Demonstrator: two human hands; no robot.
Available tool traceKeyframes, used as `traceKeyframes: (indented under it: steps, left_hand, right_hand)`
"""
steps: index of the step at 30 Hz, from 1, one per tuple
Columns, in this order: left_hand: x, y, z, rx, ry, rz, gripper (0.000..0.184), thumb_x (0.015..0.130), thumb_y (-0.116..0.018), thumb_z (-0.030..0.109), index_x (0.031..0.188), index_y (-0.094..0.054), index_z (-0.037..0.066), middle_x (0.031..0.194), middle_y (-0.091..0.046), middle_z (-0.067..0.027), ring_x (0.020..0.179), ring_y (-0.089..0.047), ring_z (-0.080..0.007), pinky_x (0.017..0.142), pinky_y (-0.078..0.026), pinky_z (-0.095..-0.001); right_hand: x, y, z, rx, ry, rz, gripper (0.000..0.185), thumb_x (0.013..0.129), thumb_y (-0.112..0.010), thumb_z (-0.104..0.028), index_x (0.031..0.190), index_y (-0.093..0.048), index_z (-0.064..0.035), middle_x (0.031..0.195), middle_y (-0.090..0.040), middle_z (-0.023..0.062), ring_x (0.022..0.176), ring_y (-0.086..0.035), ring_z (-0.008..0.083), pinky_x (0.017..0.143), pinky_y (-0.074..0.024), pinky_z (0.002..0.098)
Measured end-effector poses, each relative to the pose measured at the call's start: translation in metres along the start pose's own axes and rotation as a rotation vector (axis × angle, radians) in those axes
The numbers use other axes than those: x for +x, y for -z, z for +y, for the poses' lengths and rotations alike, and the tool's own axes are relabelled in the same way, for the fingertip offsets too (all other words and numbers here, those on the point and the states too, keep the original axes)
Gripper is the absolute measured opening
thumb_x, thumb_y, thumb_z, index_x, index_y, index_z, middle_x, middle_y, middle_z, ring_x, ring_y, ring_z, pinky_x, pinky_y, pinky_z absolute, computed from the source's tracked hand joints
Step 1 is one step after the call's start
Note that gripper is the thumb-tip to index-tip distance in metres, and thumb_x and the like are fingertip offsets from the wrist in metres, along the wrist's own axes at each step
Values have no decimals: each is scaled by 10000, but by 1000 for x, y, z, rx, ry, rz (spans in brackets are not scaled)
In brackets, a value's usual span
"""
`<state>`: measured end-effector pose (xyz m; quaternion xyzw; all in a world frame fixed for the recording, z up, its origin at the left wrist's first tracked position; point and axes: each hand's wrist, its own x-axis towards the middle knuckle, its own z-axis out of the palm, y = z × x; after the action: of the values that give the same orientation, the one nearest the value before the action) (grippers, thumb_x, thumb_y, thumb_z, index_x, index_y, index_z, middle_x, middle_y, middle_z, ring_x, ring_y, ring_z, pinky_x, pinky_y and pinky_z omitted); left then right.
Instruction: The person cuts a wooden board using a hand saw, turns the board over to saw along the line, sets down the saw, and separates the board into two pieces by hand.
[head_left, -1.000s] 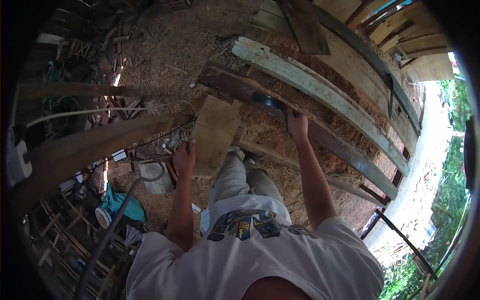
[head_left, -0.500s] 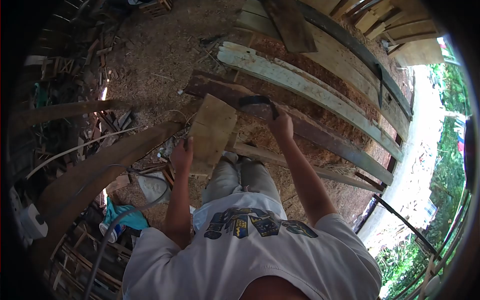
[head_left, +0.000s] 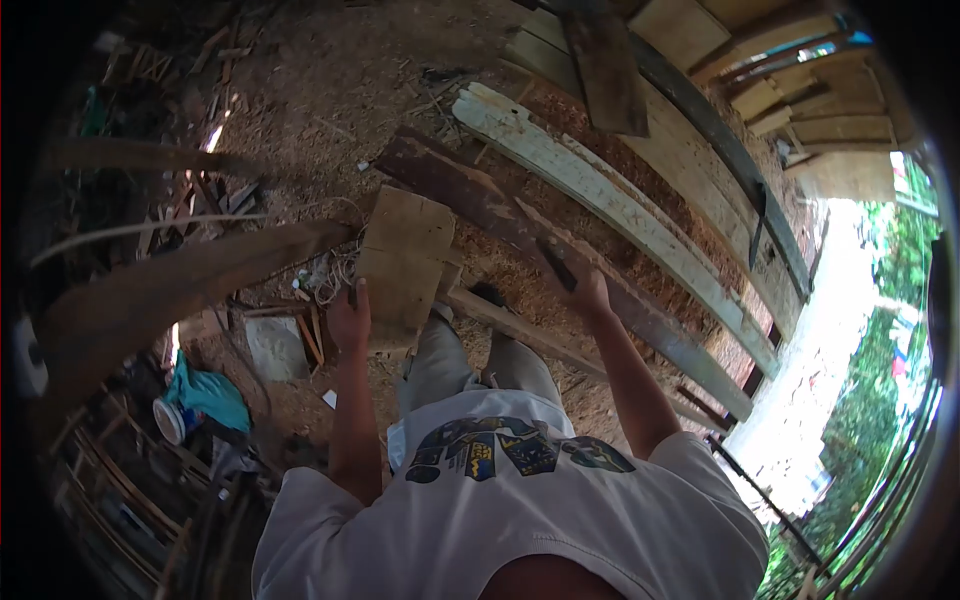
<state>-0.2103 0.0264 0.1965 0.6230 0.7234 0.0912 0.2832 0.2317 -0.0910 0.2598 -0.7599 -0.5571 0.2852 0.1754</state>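
My left hand point(head_left: 348, 318) is closed beside the left edge of a flat wooden board point(head_left: 405, 255). A small dark bit shows at its fingers, too unclear to name. In my right hand point(head_left: 588, 292) is a dark, blade-like tool point(head_left: 553, 262), its far end pointing up and left. The tool lies across my view of a long reddish-brown plank point(head_left: 460, 195), and I cannot tell whether they touch. The board stands in front of my legs, beside the near end of a narrow wooden beam point(head_left: 520, 325).
A pale, weathered plank point(head_left: 600, 175) and a dark beam point(head_left: 715, 120) run along the right. A thick curved timber point(head_left: 190, 280) reaches in from the left. Wood scraps and shavings litter the ground. A teal cloth point(head_left: 215, 395) lies by a white bucket point(head_left: 170, 422).
My right hand has moved right and down with the dark tool, which now points more steeply. My left hand stays by the board. The whole view has shifted and turned slightly.
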Motion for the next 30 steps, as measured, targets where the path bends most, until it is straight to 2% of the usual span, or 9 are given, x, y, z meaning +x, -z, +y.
traceKeyframes:
  steps: [3,7,9,12,19,22,24,27,30]
  left_hand:
    - [-29,-16,-20,19,135,30,718,1029,-522,648,1293,-704,6,1076,-753,-254,1009,-716,-457,869,-563,-543]
    - [-75,-18,-10,35,244,73,742,1022,-541,643,1301,-689,-28,1165,-739,-256,1078,-699,-459,906,-558,-539]
    - [-102,-34,-10,43,186,164,732,1021,-543,644,1279,-695,-23,1142,-739,-255,1056,-700,-459,892,-555,-541]
    - [-126,-42,22,45,177,233,692,1021,-546,642,1222,-709,0,1084,-735,-251,1006,-699,-462,853,-544,-552]
    - [-169,-57,72,66,246,148,547,1009,-601,589,1012,-708,53,898,-721,-214,869,-695,-457,740,-526,-565]
    - [-188,-58,88,138,144,260,526,999,-624,575,952,-699,57,844,-712,-208,816,-692,-452,707,-528,-557]
    - [-198,-54,96,131,138,239,514,998,-627,569,946,-704,64,821,-709,-201,795,-692,-447,693,-530,-552]
    - [-214,-47,116,136,60,206,490,999,-633,557,943,-714,77,768,-701,-180,750,-692,-432,661,-533,-537]
    - [-228,-34,149,98,-48,191,472,1003,-631,547,957,-727,87,728,-692,-162,714,-690,-416,637,-535,-518]
  right_hand:
    - [20,-9,21,-148,71,-319,393,929,-733,-418,1026,-662,-44,951,-660,208,922,-679,427,780,-535,544]
    - [37,-55,69,-356,252,-341,380,969,-695,-343,1174,-618,-32,1144,-638,206,1107,-650,411,932,-530,529]
    - [41,-61,89,-500,224,-420,338,999,-648,-215,1264,-568,-21,1276,-581,193,1263,-581,394,1100,-468,496]
    - [44,-73,113,-614,283,-372,303,999,-622,-126,1284,-583,-29,1282,-584,185,1290,-568,372,1178,-415,477]
    - [17,-83,140,-665,446,-138,370,982,-640,-125,1337,-589,-32,1334,-576,197,1304,-553,372,1200,-387,479]
    - [2,-62,114,-375,304,30,405,963,-687,-180,1322,-590,-19,1320,-585,209,1290,-557,403,1170,-405,506]
    - [1,-53,98,87,96,81,478,945,-741,-255,1333,-584,-25,1312,-589,225,1257,-576,432,1097,-460,519]
    - [-2,-7,40,451,153,41,460,958,-744,-343,1294,-629,-50,1286,-606,233,1209,-607,439,1011,-506,515]
    - [-2,31,-10,370,315,73,444,1017,-651,-424,1236,-664,-39,1198,-673,251,1122,-663,437,936,-540,505]
